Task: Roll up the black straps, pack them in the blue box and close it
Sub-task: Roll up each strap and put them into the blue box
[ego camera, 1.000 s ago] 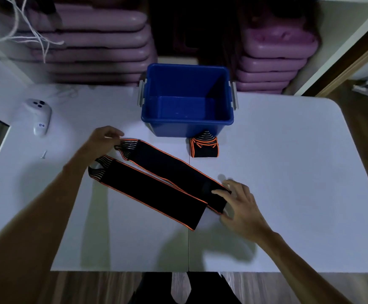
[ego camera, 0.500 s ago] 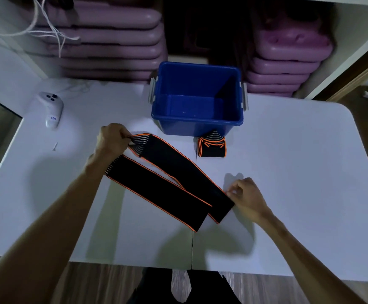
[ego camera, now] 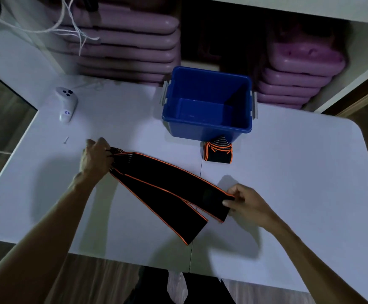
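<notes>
1. Pinching the lower-right end of the upper strap [ego camera: 174,183], the right hand [ego camera: 247,205] has thumb and fingers closed on it; the near strap [ego camera: 163,207] lies flat beside it at frame centre.
2. At centre left, the left hand [ego camera: 95,160] is closed around the straps' striped ends.
3. One rolled strap [ego camera: 218,151] sits touching the blue box [ego camera: 207,130], upper centre.
4. The box looks empty, no lid visible; two straps remain to roll, then packing and closing.

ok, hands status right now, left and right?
Left hand: closed on the striped end of the far black strap.
Right hand: pinching that strap's other end.
</notes>
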Motion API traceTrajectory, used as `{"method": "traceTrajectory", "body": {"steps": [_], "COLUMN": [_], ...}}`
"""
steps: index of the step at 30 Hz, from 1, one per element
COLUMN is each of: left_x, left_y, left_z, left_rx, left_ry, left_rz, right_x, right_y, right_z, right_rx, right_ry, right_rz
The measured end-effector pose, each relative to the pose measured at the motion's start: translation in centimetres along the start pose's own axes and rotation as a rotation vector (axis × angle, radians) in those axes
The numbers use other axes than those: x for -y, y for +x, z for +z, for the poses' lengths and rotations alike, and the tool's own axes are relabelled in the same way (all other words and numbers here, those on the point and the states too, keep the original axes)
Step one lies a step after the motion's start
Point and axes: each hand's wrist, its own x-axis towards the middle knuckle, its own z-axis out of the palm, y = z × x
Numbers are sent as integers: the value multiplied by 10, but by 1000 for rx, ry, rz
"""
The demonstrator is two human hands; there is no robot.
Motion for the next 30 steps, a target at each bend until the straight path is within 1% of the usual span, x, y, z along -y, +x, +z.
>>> {"method": "traceTrajectory", "body": {"steps": [3,5,9,11,13,16,18,20,22,24,26,30], "left_x": [8,12,14,15,15,19,23,22,22,22,22,27], "left_y": [6,12,22,24,26,30,31,27,25,25,20,-13], "left_z": [-1,-2,-4,-5,-5,-2,1,1,0,0,3,24], "left_rx": [-10,-18,-36,-64,-76,-20,-11,-37,-97,-148,-163,-185], "left_ry": [-60,-91,-144,-145,-170,-267,-305,-313,-323,-355,-415,-504], "left_rz": [-24,-41,-89,-77,-88,-214,-265,-261,-258,-257,-263,-372], "right_x": [27,41,44,39,30,17,16,20,28,34,35,31], "right_y": [-10,-14,-10,-6,-4,-8,-10,-11,-11,-8,-5,-4], "right_z": [-14,-13,16,36,54,74,78,79,79,81,87,98], "right_rx": [25,103,225,257,291,296,254,230,246,279,310,339], "right_ry": [217,328,445,407,260,14,-71,-101,-103,-58,-27,-55], "right_rz": [-15,-14,45,64,48,-26,-74,-114,-140,-131,-95,-92]}}
